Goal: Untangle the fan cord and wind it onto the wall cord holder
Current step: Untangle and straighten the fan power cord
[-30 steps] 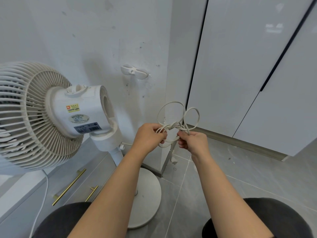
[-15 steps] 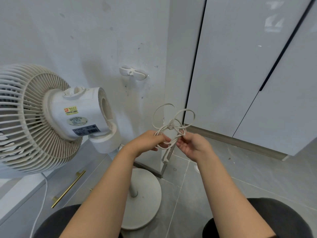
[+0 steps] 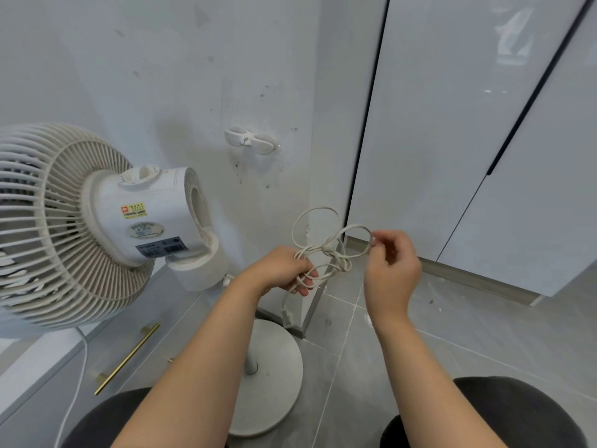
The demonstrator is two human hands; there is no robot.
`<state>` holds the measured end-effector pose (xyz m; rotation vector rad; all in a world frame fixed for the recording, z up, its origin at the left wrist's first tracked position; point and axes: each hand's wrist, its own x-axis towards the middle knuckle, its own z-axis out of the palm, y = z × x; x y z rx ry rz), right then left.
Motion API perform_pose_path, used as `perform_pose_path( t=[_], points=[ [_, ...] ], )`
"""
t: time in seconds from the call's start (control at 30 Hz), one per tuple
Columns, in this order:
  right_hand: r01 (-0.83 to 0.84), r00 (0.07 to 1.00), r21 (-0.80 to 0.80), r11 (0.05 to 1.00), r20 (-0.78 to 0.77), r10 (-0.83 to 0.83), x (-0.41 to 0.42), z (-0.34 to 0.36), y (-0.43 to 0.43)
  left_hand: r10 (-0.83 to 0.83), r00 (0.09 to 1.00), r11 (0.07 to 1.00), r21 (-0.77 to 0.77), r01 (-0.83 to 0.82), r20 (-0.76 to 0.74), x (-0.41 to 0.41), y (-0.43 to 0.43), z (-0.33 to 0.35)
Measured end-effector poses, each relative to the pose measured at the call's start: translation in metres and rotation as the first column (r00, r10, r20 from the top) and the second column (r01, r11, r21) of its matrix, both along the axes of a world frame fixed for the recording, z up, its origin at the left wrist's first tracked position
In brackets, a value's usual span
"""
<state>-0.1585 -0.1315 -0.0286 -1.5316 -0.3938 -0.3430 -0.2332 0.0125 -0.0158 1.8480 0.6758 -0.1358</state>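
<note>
The right hand (image 3: 392,273), pinching a fan cord (image 3: 327,248) loop, has drawn away from the left hand (image 3: 277,270) gripping the tangle.

A single wide-angle camera, worn on the person's head, is looking forward and down along both forearms (image 3: 200,367) at close range. It is facing a wall corner (image 3: 311,156); the fan (image 3: 80,221) is sitting left, cabinet doors (image 3: 452,124) right.

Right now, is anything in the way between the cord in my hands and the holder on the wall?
Nothing visible: only bare wall lies between the cord and the holder above it. The fan stands off to the left. The cord itself is tangled, though.
</note>
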Motion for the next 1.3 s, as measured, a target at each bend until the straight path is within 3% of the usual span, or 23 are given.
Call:
perform_pose_path(
  t=[0.07,0.1,0.17,0.23,0.5,0.67,0.77,0.9,0.97,1.03,1.1,1.2,1.3],
  points=[
    [-0.128,0.955,-0.129,0.983,0.252,0.158,-0.014,0.011,-0.001,0.005,1.0,1.0,0.027,-0.005,-0.013,0.002,-0.002,0.0],
    [-0.195,0.92,-0.25,0.948,0.287,0.265,-0.018,0.013,0.001,0.004,1.0,0.999,0.037,-0.003,-0.017,0.003,-0.002,0.001],
    [-0.251,0.878,-0.524,0.814,0.231,0.419,-0.019,0.012,0.006,-0.003,1.0,0.999,0.053,0.004,-0.022,0.002,-0.004,0.001],
    [-0.184,0.883,-0.73,0.659,0.172,0.437,-0.014,0.004,0.01,-0.003,1.0,0.998,0.069,0.005,-0.029,0.001,-0.004,0.0],
    [-0.001,0.874,-0.917,0.4,0.193,0.445,0.004,-0.011,0.016,-0.009,1.0,0.995,0.101,0.006,0.03,-0.002,-0.004,0.001],
    [-0.004,0.913,-0.85,0.527,0.212,0.35,0.007,-0.015,0.017,-0.021,0.997,0.991,0.131,0.012,0.072,-0.001,-0.002,0.001],
    [-0.096,0.968,-0.801,0.59,0.062,0.242,0.01,-0.015,0.013,-0.054,0.997,0.983,0.179,0.042,0.061,-0.002,-0.001,-0.004],
    [-0.225,0.97,-0.548,0.806,-0.208,0.13,0.013,-0.018,0.007,-0.052,0.995,0.966,0.258,0.03,0.08,-0.004,-0.002,-0.009],
    [-0.215,0.966,-0.537,0.816,-0.241,0.096,0.014,-0.021,0.006,-0.069,0.996,0.967,0.251,0.051,0.063,-0.003,-0.002,-0.01],
    [-0.138,0.989,-0.661,0.737,-0.138,0.061,0.013,-0.023,0.006,-0.071,0.996,0.972,0.226,0.059,0.045,-0.003,-0.004,-0.012],
    [0.037,0.988,-0.766,0.641,0.125,0.092,0.01,-0.025,0.007,-0.051,0.997,0.977,0.211,0.039,0.05,-0.003,-0.006,-0.012],
    [0.196,0.887,-0.74,0.643,0.414,0.206,0.008,-0.031,0.009,-0.023,0.996,0.983,0.182,0.007,0.083,-0.004,-0.005,-0.01],
    [0.255,0.808,-0.712,0.654,0.529,0.261,0.006,-0.034,0.01,0.004,0.994,0.989,0.147,-0.02,0.108,-0.003,-0.004,-0.008]
  ],
)
